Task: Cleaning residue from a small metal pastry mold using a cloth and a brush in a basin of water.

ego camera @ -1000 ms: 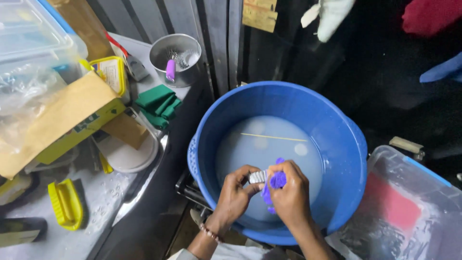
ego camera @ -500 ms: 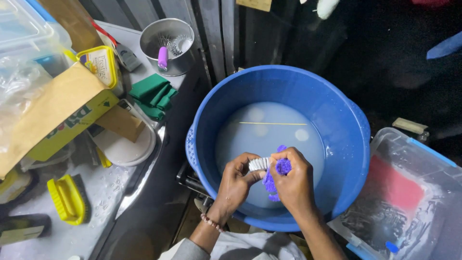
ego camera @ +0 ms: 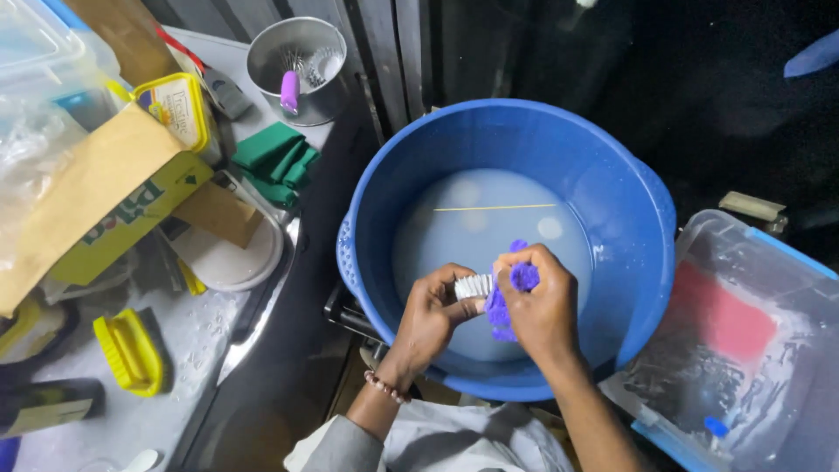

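— Where's the work, reading from the left?

— The left hand [ego camera: 433, 310] has its fingers [ego camera: 454, 306] wrapped tight round a white-bristled scrub brush [ego camera: 474, 286]. The brush's long axis runs roughly level, left to right, its bristle end butting the purple cloth item [ego camera: 511, 293] bunched in the right hand [ego camera: 542, 306]. Those fingers [ego camera: 524, 262] are curled shut over the purple piece. Both hands meet above the milky water in the blue plastic basin [ego camera: 612, 175], near its front rim; neither is nearer than the other.

— And the packaging on the bench [ego camera: 175, 350]?

— Far left, a clear plastic bag [ego camera: 35, 131], then a brown cardboard flap over a yellow box with green lettering [ego camera: 131, 218]. Behind it, a yellow-rimmed tub with a pale label [ego camera: 175, 109]. In front, a yellow scrub brush [ego camera: 131, 350]. Farther right, folded green cloths [ego camera: 275, 157] and a steel cup holding a purple-handled tool [ego camera: 297, 61].

— Right of the basin?

— A clear lidded container with something red inside [ego camera: 743, 323].
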